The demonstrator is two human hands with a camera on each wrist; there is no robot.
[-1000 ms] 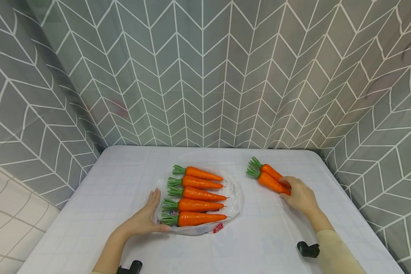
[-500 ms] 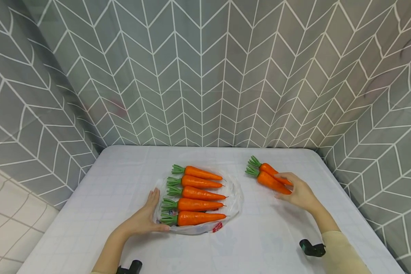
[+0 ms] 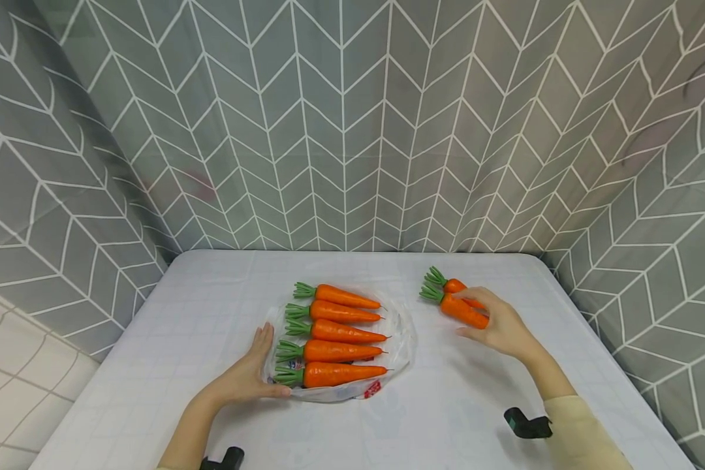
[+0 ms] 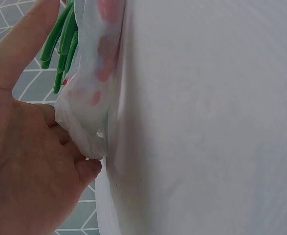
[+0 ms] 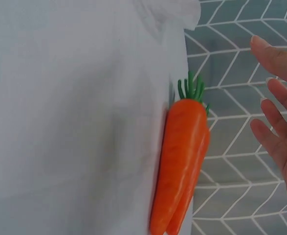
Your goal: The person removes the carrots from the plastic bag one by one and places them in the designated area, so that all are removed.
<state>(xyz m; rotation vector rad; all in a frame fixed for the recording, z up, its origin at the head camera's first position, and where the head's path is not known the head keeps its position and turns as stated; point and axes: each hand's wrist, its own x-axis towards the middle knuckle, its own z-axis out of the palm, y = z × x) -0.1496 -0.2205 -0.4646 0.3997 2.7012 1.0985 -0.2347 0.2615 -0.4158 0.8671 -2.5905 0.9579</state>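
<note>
Several orange carrots with green stem tops (image 3: 346,333) lie side by side on a white translucent plastic bag (image 3: 404,333) left of the table's middle. My left hand (image 3: 243,378) rests against the bag's left edge, fingers and thumb spread along it. In the left wrist view, the bag (image 4: 92,83) partly hides those fingertips. Two more carrots (image 3: 461,311) lie together at the right. My right hand (image 3: 502,326) hovers over their tapered ends, hiding the tips in the head view. The right wrist view shows its fingers (image 5: 275,139) spread and apart from the carrots (image 5: 182,156).
A white cloth covers the table (image 3: 229,281). Grey curtains (image 3: 346,130) with white chevron lines surround its back and sides. Black camera mounts (image 3: 527,424) sit at both wrists. The bag has a red printed mark (image 3: 373,389) near its front edge.
My right hand has moved left and slightly away from me, from the tips of the two carrots toward their middles. The carrots and my left hand stay in place.
</note>
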